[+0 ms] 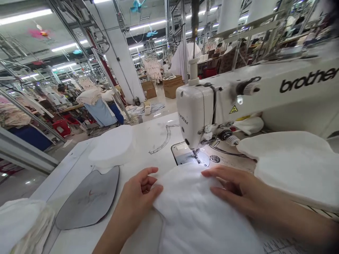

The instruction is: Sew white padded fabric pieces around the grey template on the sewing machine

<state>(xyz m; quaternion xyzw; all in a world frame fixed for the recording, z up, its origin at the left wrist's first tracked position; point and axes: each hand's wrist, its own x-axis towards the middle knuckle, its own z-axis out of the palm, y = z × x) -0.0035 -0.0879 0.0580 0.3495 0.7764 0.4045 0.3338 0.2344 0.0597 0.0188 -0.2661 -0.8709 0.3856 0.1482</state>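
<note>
A piece of white fabric (pixel 193 208) lies on the sewing table (pixel 148 141) just in front of the needle (pixel 196 155) of a white Brother sewing machine (pixel 238 102). My left hand (pixel 137 201) pinches the fabric's left edge between thumb and fingers. My right hand (pixel 238 190) lies flat on top of the fabric with its fingers stretched out toward the needle.
A stack of white cut pieces (pixel 293 165) sits at the right. A round white stack (pixel 113 146) and a grey template (pixel 90 201) lie at the left, more white fabric (pixel 21 222) at the lower left corner. Behind are racks, boxes and other workstations.
</note>
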